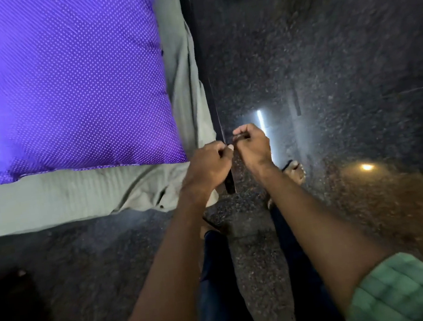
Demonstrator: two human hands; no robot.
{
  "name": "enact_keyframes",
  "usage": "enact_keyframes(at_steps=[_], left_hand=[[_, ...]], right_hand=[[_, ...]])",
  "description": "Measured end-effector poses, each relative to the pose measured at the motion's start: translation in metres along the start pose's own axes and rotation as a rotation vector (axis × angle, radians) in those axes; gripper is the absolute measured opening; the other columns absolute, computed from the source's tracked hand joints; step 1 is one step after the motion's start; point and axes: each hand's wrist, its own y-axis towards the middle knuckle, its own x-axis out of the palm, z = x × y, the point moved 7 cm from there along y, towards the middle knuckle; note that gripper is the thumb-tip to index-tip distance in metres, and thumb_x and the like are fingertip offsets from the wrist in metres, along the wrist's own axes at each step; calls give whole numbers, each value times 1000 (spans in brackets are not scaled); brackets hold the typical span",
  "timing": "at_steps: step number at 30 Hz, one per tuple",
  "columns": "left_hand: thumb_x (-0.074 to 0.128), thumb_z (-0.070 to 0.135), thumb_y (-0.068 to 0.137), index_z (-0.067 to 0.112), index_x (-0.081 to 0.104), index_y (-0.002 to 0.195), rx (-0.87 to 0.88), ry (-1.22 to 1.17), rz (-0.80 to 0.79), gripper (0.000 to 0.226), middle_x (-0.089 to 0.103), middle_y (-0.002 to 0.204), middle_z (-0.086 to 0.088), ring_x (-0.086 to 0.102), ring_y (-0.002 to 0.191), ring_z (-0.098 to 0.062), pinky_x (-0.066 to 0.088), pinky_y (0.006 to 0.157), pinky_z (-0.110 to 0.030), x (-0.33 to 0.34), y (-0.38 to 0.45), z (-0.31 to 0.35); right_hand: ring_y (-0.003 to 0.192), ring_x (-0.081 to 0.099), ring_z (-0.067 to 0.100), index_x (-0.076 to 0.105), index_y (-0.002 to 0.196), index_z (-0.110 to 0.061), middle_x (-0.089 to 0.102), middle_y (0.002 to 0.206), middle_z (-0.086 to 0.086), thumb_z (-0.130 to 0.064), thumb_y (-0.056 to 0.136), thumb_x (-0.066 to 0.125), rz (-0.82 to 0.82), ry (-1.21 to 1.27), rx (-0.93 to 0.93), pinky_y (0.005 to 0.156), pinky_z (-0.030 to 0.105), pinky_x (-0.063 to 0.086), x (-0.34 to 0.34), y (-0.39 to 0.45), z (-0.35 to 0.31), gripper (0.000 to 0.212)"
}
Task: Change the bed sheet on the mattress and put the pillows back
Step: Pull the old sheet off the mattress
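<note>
A purple pillow with white dots (74,81) lies flat on the mattress, which is covered by a pale grey-green sheet (55,198). The sheet bunches in folds along the bed's right edge (186,87) and at the near right corner. My left hand (209,164) and my right hand (253,145) are held close together just off that corner, above the floor, both with curled fingers. Between their fingertips they pinch a small dark thing (241,137); blur hides what it is. Neither hand touches the pillow or the sheet.
A dark bed-frame rail (217,121) runs along the bed's right side. The floor (340,60) is dark speckled stone with bright light reflections. My feet in sandals (295,173) stand beside the bed's corner. A dark shape lies at the lower left.
</note>
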Motion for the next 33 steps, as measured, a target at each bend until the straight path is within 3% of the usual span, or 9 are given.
enact_keyframes(at_steps=[5,11,17,22,26,33], left_hand=[[50,45,98,21,63,86,-57,19,183,30,69,85,-6,65,82,-29,52,70,-38,-33,2,74],[54,39,95,30,68,100,-127,-101,298,17,73,95,2,67,95,-24,51,77,-35,-84,17,133],[54,34,96,29,72,109,-188,-197,425,23,75,108,-3,68,104,-30,55,91,-40,-156,48,153],[56,35,97,27,73,111,-237,-275,498,24,75,107,-10,68,105,-36,56,89,-43,-209,102,159],[56,37,96,29,72,113,-288,-370,562,24,75,110,-5,68,107,-34,56,88,-40,-249,157,176],[57,30,97,31,73,108,-205,-423,615,20,76,107,6,70,101,-22,56,87,-37,-353,264,237]], right_hand=[[89,62,14,71,103,-18,69,96,-4,-9,91,60,-111,-214,-92,73,21,42,-58,20,-72,19],[91,67,21,66,87,-28,73,95,-1,-16,90,60,-196,-344,-164,80,33,55,-81,41,-162,13],[93,67,21,68,86,-26,71,93,-2,-19,89,60,-248,-462,-275,75,25,47,-63,76,-257,10],[97,69,28,71,85,-23,76,96,4,-18,88,60,-266,-554,-315,81,32,53,-35,127,-329,12],[102,69,32,74,90,-20,77,100,9,-18,89,63,-271,-617,-313,86,36,54,-21,183,-377,12],[100,69,33,74,93,-17,76,101,12,-15,90,65,-229,-648,-349,83,37,54,-18,292,-500,10]])
